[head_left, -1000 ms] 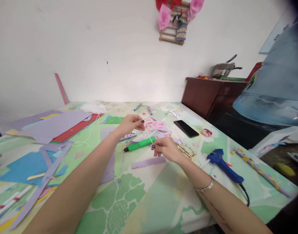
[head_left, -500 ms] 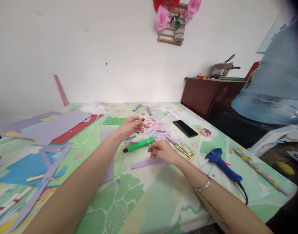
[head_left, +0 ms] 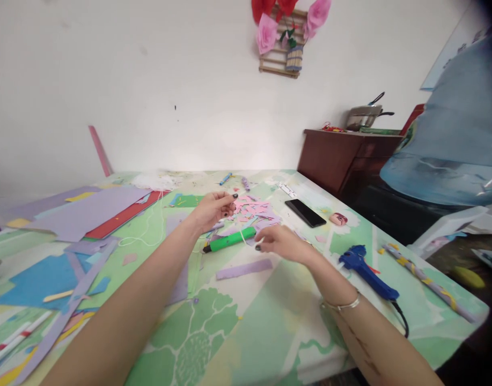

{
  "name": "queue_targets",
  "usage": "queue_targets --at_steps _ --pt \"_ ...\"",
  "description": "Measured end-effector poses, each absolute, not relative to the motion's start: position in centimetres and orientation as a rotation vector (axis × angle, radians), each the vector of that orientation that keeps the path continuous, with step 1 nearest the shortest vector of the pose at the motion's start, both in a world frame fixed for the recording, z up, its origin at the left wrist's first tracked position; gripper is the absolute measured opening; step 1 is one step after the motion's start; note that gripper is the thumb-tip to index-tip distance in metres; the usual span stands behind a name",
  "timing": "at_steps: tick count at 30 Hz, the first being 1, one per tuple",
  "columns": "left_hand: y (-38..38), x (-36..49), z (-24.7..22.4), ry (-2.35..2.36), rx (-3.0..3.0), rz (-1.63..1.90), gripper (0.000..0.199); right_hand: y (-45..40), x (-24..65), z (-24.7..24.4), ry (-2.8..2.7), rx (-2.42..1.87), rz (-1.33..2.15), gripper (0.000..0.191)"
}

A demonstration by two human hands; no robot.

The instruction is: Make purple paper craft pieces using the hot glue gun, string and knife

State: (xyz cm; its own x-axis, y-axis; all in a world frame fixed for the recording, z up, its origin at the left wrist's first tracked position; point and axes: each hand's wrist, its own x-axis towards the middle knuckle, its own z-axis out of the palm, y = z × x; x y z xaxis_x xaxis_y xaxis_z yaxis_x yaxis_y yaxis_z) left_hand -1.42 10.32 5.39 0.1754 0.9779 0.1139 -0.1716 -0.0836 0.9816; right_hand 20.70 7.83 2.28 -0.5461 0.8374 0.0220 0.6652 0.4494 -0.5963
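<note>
rod [head_left: 230, 240], green, cylindrical, black-tipped, lies on the green-and-white patterned tablecloth [head_left: 265, 321], near both hands. thin white string [head_left: 242, 235] crosses it near the right end. left hand [head_left: 214, 208]: thumb and forefinger close together. right hand [head_left: 284, 242]: fingers curled beside the rod's end. cannot tell whether either set of fingers is clamped on the string.

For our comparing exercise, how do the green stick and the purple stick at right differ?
The green stick has a dark end; the purple stick has yellow patches. White string crosses the green stick; none shows on the purple one. Both are long and narrow.
</note>
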Motion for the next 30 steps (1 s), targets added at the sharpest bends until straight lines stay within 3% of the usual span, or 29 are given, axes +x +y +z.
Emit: queue_targets --at_steps 3,9,15,25,30 --pt "10.3 -1.4 5.5 0.909 1.264 1.197 0.026 9.4 24.3 3.5 -2.315 -1.741 0.396 0.01" --pt "10.1 -1.4 5.7 0.908 1.304 1.149 0.033 11.3 27.3 2.5 -2.314 -2.089 0.381 0.021" --pt "9.6 -1.4 6.3 1.05 1.44 1.114 0.038 11.0 27.1 2.8 -2.394 -2.035 0.6 0.01" --pt "9.1 -1.5 6.8 1.053 1.517 1.093 0.04 10.7 28.2 4.1 -2.268 -1.785 0.626 0.006" --pt "8.9 -1.2 6.9 1.085 1.478 1.119 0.036 9.9 26.3 4.6 -2.141 -1.612 0.534 0.019"
